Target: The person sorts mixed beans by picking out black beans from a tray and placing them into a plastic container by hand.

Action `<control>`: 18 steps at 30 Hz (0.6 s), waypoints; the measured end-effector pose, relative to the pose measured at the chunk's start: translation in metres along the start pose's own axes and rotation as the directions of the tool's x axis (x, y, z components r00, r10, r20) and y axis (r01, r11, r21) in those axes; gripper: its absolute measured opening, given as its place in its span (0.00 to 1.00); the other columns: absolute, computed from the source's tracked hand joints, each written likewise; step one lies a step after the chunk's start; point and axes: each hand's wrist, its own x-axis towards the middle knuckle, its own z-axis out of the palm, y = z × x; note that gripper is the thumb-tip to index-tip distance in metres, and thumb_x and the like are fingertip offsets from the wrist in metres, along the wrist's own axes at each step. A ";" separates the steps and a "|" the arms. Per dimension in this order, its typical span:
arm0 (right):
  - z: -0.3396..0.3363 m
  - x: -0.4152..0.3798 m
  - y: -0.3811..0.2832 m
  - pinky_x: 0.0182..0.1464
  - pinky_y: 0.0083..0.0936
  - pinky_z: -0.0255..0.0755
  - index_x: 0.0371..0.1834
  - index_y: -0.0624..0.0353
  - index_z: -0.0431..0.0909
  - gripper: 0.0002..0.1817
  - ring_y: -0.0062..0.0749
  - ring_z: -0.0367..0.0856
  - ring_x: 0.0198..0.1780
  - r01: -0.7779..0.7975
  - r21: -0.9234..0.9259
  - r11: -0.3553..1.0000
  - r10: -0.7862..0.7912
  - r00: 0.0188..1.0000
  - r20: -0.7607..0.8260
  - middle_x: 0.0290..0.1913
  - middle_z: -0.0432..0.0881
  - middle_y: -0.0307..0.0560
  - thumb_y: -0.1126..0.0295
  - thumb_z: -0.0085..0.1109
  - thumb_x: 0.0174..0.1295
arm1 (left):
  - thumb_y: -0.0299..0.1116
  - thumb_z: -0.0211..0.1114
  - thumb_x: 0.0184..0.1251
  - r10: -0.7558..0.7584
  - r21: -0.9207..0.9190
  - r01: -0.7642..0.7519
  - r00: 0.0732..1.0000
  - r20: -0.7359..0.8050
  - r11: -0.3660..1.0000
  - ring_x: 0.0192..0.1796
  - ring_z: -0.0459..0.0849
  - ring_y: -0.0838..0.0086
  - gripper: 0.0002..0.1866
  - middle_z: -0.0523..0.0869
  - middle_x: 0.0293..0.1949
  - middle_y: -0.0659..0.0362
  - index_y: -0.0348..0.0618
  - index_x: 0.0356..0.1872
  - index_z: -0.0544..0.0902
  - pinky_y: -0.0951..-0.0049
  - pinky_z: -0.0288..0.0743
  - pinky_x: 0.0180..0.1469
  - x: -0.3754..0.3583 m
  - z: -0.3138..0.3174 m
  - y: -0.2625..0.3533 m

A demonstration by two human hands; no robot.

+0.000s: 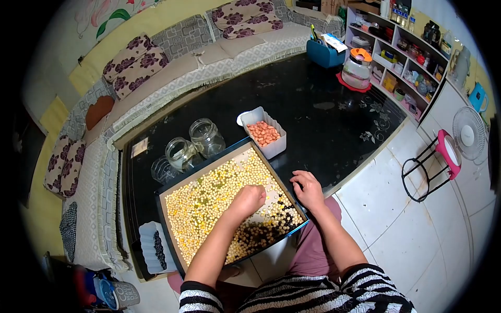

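A shallow box tray (219, 189) tilts across my lap and the table edge, spread with pale yellow beans (195, 208). Black beans (286, 213) are mixed in along its near right side, and a greenish patch shows mid-tray. My left hand (249, 200) is closed in a fist over the beans; whatever it may hold is hidden. Just outside the tray's right side, my right hand (308, 188) has loosely bent fingers, slightly apart, with nothing visible in them. Beyond the tray stands a white container (275, 149) of reddish peanuts (263, 133). Another white container (148, 245) at left holds black beans.
Several glass jars, including an upright jar (207, 140), stand behind the tray on the black table (313, 122). Farther back are a blue caddy (324, 55) and an orange-lidded jug (357, 70). A stool (446, 151) and fan (468, 134) stand right; a sofa (209, 57) lines the back.
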 end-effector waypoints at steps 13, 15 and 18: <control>0.001 0.000 0.002 0.49 0.31 0.71 0.29 0.59 0.79 0.05 0.41 0.76 0.47 0.004 0.003 1.000 -0.004 1.000 -0.006 0.43 0.80 0.46 0.77 0.56 0.48 | 0.27 0.63 0.49 0.232 -0.076 -0.227 0.970 0.066 0.971 0.34 0.82 0.60 0.08 0.83 0.30 0.50 0.36 0.31 0.82 0.67 0.75 0.39 0.008 0.011 0.017; 0.001 0.000 0.002 0.49 0.31 0.71 0.29 0.59 0.79 0.05 0.41 0.76 0.47 0.000 -0.005 1.000 0.000 1.000 -0.005 0.43 0.80 0.47 0.77 0.56 0.48 | 0.26 0.64 0.45 0.143 -0.078 -0.133 0.979 0.142 0.988 0.36 0.83 0.57 0.09 0.82 0.30 0.47 0.37 0.31 0.82 0.65 0.75 0.40 0.005 0.004 0.022; 0.002 0.000 0.002 0.50 0.30 0.71 0.29 0.59 0.80 0.05 0.41 0.76 0.47 0.005 -0.011 1.000 -0.005 1.000 -0.001 0.43 0.80 0.47 0.77 0.56 0.49 | 0.26 0.64 0.44 0.199 0.038 -0.208 0.967 0.160 0.977 0.37 0.83 0.56 0.13 0.83 0.31 0.45 0.39 0.36 0.82 0.64 0.75 0.43 0.006 0.005 0.021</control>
